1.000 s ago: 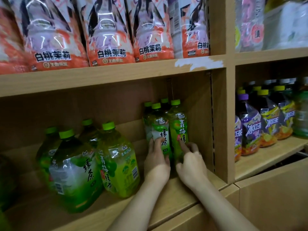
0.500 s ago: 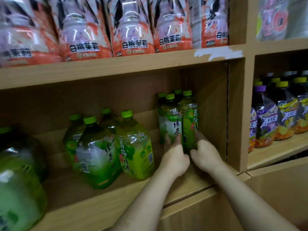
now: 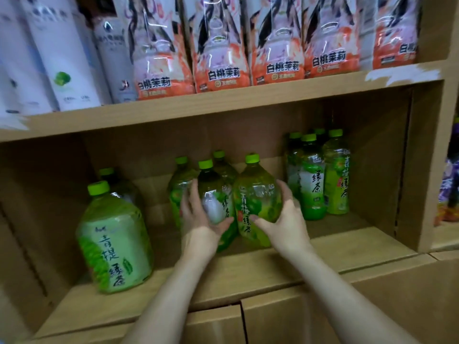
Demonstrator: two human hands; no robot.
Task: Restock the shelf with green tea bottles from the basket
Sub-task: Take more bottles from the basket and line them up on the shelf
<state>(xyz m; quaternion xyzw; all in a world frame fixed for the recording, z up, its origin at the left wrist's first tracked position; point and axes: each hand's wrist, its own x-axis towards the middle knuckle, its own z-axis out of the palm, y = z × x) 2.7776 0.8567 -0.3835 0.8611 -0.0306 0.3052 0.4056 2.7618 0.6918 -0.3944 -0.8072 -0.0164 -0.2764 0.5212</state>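
The left hand (image 3: 201, 219) grips a dark bottle (image 3: 213, 187) and the right hand (image 3: 288, 219) grips a pale bottle (image 3: 255, 194). The two bottles touch side by side at the middle of the shelf (image 3: 347, 247). Orange pouches (image 3: 221, 45) line the board above. A big bottle (image 3: 114, 239) stands near, at the left. Slim bottles (image 3: 313, 180) cluster far back at the right, apart from the hands.
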